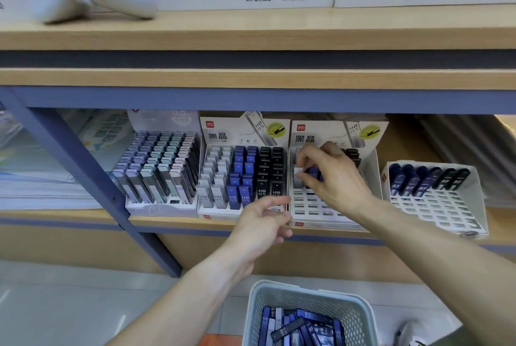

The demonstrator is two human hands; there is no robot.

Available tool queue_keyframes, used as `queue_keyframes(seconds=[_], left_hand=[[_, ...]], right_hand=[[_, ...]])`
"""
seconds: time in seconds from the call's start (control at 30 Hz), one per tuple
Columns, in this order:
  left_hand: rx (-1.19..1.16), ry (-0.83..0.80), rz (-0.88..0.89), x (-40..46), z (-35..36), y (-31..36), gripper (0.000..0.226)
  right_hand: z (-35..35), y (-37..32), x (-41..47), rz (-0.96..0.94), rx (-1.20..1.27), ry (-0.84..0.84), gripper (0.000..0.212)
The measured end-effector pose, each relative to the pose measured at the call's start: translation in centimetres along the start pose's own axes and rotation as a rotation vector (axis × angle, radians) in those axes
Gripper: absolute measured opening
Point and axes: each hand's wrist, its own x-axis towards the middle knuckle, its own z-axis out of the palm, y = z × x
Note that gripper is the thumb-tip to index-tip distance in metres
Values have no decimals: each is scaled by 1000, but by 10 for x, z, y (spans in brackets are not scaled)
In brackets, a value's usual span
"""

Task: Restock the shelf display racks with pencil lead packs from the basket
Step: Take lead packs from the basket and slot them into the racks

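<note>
The person is standing at the shelf (pixel 251 222) and working over the second white display rack (pixel 371 178), which is mostly unfilled: rows of bare slots are showing across its front. The right hand (pixel 332 175) is reaching into the back rows, its fingers curled and pinching a pale pencil lead pack (pixel 298 176) by the cap end, with blue packs just beside it. The left hand (pixel 264 217) is hovering at the front edge between the two racks, fingers loosely bent; whether it is holding anything cannot be told.

The remaining packs are lying loose and jumbled in the grey perforated basket (pixel 257 306) on the floor below the shelf.

Handling judgement: each pack is appearing as a slim, rigid plastic case with flat faces and a square cap, probably very light and somewhat slick. Taking hold near the cap, thumb and forefinger on the broad faces, is likely giving the best control for steering the lower end into a slot. The leads inside are presumably brittle, so dropping is to be avoided.

The neighbouring rack (pixel 203 206) is standing full, in grey, blue and black columns.
</note>
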Motion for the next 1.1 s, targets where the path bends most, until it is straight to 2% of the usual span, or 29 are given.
queue_keyframes(seconds=[0.23,0.4,0.5,0.6,0.73,0.83,0.97,1.1], left_hand=[[131,-50,29,6,0,-4,37],[260,-50,99,8,0,-13,40],[336,-37,163,5,1,-17,30],[464,-73,197,-3,1,-32,22],[715,-181,157,-16,3,-77,27],[863,-282,28,-13,7,-127,34],[1010,-339,-169,2,14,-192,60],[1100,-386,-226,9,33,-237,70]], right_hand=[[9,9,4,-10,-221,88,21],[-2,2,-8,24,-240,125,26],[-15,-9,-28,-11,-173,78,24],[-19,-24,-65,43,-46,-70,18],[-1,-35,-135,251,97,-484,14],[35,-19,-184,451,70,-744,24],[98,17,-230,747,87,-915,38],[150,47,-270,777,-25,-1021,46]])
